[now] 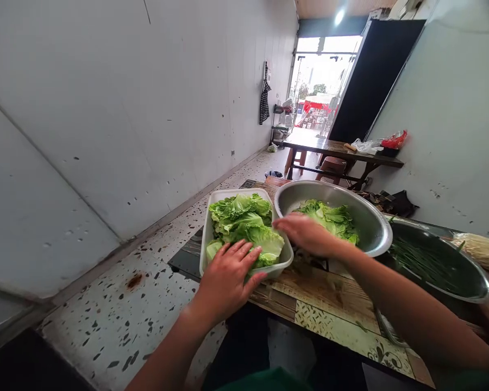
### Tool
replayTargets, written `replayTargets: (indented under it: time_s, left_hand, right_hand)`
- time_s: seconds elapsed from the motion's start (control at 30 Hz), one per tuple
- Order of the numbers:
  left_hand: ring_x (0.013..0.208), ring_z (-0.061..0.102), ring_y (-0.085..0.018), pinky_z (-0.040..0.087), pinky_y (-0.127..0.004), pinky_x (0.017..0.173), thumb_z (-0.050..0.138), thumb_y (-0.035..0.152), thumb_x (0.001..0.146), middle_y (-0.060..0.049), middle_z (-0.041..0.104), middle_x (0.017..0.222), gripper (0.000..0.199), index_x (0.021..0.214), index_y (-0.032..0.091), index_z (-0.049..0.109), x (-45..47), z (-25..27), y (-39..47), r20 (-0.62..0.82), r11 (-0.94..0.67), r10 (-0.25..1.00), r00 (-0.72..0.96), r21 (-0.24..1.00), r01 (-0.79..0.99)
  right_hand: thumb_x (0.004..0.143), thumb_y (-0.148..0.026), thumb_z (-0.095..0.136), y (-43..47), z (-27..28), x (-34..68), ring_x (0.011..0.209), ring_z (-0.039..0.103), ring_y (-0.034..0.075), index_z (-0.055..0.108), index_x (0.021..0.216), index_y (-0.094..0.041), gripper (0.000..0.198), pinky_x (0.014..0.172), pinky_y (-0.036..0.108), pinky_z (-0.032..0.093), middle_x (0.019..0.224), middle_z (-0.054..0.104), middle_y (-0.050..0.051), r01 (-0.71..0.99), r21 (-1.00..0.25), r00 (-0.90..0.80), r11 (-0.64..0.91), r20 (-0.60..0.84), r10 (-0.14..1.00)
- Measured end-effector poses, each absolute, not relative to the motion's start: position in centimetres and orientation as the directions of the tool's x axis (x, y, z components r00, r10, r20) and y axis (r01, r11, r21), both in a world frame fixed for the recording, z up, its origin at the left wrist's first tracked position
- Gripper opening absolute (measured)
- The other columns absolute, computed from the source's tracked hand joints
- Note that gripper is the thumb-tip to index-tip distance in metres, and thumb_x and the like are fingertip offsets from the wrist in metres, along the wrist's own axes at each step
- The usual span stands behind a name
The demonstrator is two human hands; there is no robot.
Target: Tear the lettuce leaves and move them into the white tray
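Note:
Green lettuce leaves fill a white plastic tub at the table's near left. My left hand rests on the leaves at the tub's front, fingers outstretched and a little spread, holding nothing. Smeared by motion, my right hand is between the tub's right rim and a large steel basin; its fingertips are near the tub's edge, and I cannot make out whether it holds anything. More lettuce lies inside the basin, partly covered by my right hand and forearm.
Right of the basin, a second metal bowl holds long thin green stalks. Beside it lies a pale bundle in clear wrap. A patterned wooden table supports these things. Farther back stands another table with bags on it, before glass doors.

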State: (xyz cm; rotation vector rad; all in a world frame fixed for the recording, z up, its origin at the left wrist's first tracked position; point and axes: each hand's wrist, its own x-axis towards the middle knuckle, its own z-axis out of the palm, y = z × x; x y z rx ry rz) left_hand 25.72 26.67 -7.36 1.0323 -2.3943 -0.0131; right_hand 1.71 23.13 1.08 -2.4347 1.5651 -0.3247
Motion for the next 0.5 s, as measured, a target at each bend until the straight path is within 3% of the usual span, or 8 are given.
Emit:
replayTargets:
  time_s: [0.07,0.13,0.23,0.3,0.37,0.43,0.5]
  left_hand:
    - [0.128,0.059,-0.033,0.046,-0.055,0.108,0.041,0.053,0.102,-0.014,0.066,0.135,0.053,0.134,0.018,0.062,25.4,-7.3,26.5,0.380,0.691,-0.708,-0.595,0.201,-0.694]
    - [0.127,0.060,-0.032,0.047,-0.054,0.106,0.039,0.054,0.102,-0.013,0.067,0.134,0.053,0.131,0.018,0.065,25.1,-7.2,26.4,0.368,0.675,-0.724,-0.584,0.202,-0.709]
    - [0.125,0.061,-0.032,0.049,-0.054,0.104,0.038,0.053,0.102,-0.012,0.069,0.132,0.052,0.129,0.018,0.066,25.1,-7.2,26.5,0.386,0.671,-0.723,-0.573,0.197,-0.715]
    - [0.126,0.061,-0.033,0.049,-0.054,0.103,0.040,0.052,0.102,-0.012,0.068,0.133,0.051,0.130,0.018,0.066,25.2,-7.3,26.6,0.400,0.669,-0.722,-0.564,0.195,-0.718]
    - [0.127,0.060,-0.033,0.049,-0.054,0.104,0.044,0.050,0.101,-0.012,0.067,0.135,0.049,0.133,0.018,0.064,25.3,-7.4,26.6,0.405,0.670,-0.721,-0.562,0.200,-0.715]
    - [0.128,0.059,-0.032,0.050,-0.054,0.104,0.048,0.048,0.100,-0.012,0.066,0.137,0.048,0.135,0.018,0.063,25.5,-7.5,26.5,0.394,0.672,-0.723,-0.568,0.209,-0.710]
    - [0.129,0.059,-0.033,0.050,-0.054,0.105,0.051,0.046,0.099,-0.012,0.066,0.138,0.047,0.136,0.018,0.062,25.5,-7.5,26.5,0.375,0.674,-0.725,-0.577,0.214,-0.708]
  right_hand:
    - [0.098,-0.034,0.049,20.3,0.7,-2.6,0.127,0.060,0.030,0.059,0.139,-0.015,0.046,0.110,0.049,0.045,0.137,0.064,0.016,-0.972,-0.144,0.174,-0.184,0.079,-0.982]
    - [0.080,-0.030,0.074,17.6,-0.4,-7.1,0.146,0.038,0.037,0.047,0.152,-0.014,0.079,0.121,0.051,0.032,0.158,0.041,0.020,-0.995,0.024,0.101,-0.102,-0.029,-0.994]
    - [0.063,-0.031,0.085,15.2,-3.0,-11.7,0.153,0.018,0.044,0.031,0.160,-0.017,0.112,0.123,0.055,0.023,0.166,0.023,0.021,-0.995,0.077,0.054,-0.069,-0.182,-0.982]
    - [0.055,-0.027,0.088,14.5,-4.3,-13.1,0.150,0.026,0.046,0.040,0.157,-0.017,0.113,0.123,0.055,0.026,0.163,0.032,0.020,-0.995,-0.080,0.080,-0.065,-0.205,-0.975]
    - [0.050,-0.017,0.086,14.2,-4.7,-13.8,0.141,0.043,0.044,0.059,0.144,-0.020,0.098,0.121,0.053,0.031,0.150,0.052,0.017,-0.958,-0.286,0.091,-0.037,-0.179,-0.980]
    - [0.055,-0.015,0.080,14.3,-4.2,-14.4,0.128,0.056,0.040,0.071,0.125,-0.023,0.070,0.117,0.053,0.039,0.132,0.066,0.012,-0.919,-0.394,0.043,0.016,-0.141,-0.989]
    - [0.068,-0.020,0.072,14.7,-3.2,-15.5,0.115,0.065,0.034,0.073,0.112,-0.024,0.044,0.106,0.052,0.051,0.118,0.072,0.010,-0.836,-0.532,-0.083,0.132,-0.115,-0.990]
